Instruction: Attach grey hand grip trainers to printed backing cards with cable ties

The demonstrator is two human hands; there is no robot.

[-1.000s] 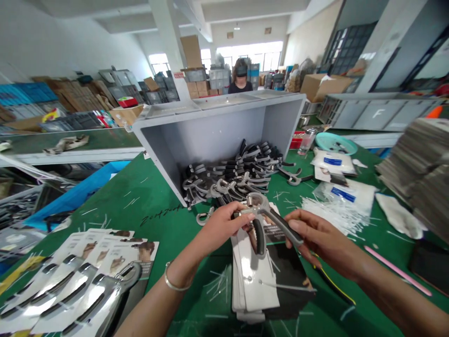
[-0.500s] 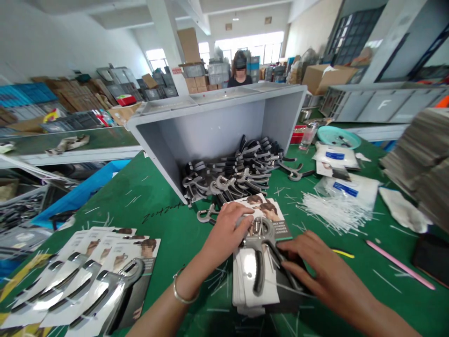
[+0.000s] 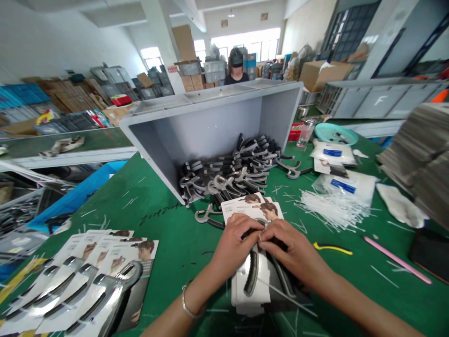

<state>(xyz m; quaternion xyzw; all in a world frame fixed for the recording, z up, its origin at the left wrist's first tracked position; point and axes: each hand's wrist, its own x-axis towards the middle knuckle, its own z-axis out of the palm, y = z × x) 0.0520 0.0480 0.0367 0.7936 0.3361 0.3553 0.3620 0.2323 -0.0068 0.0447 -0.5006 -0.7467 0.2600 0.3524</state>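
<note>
In front of me lies a grey hand grip strengthener (image 3: 250, 274) on a printed backing card (image 3: 270, 213), on top of a small stack of such cards. My left hand (image 3: 238, 241) and my right hand (image 3: 291, 243) meet over its spring end, mostly covering it. The fingers of both are pinched together around a short end of white cable tie (image 3: 260, 238). Another thin white cable tie (image 3: 287, 297) runs across the handles and sticks out to the lower right. The fingertips partly hide each other.
A tipped grey crate (image 3: 210, 112) holds many loose grip strengtheners (image 3: 242, 171). Carded grip strengtheners (image 3: 94, 285) overlap at left. At right are a pile of white cable ties (image 3: 329, 208), yellow-handled cutters (image 3: 333, 248), a pink stick (image 3: 396, 260) and a phone (image 3: 431, 252). A person (image 3: 236, 70) is behind the crate.
My right hand has moved up and left from the handle to the spring end. My left hand has shifted slightly to meet it, and the fingers of both now pinch together there.
</note>
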